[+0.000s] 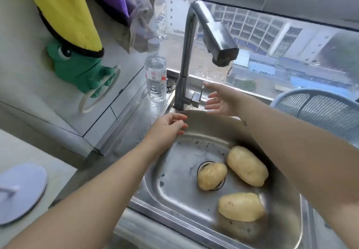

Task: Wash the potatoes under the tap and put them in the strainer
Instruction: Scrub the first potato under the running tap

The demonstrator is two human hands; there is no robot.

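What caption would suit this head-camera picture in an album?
Three potatoes lie in the steel sink, the open right hand beside the tap lever.

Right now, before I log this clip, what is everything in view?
sink: 1, steel, centre
tap: 1, grey metal, behind sink
potatoes: 3, yellow-tan, in the basin
strainer: 1, blue-grey, right of sink
water bottle: 1, clear, left of tap
hanging cloths: several, yellow, purple, grey, green, upper left
round pad: 1, lilac, left edge
left hand: 1, empty, at sink's left rim
right hand: 1, open, near tap's base
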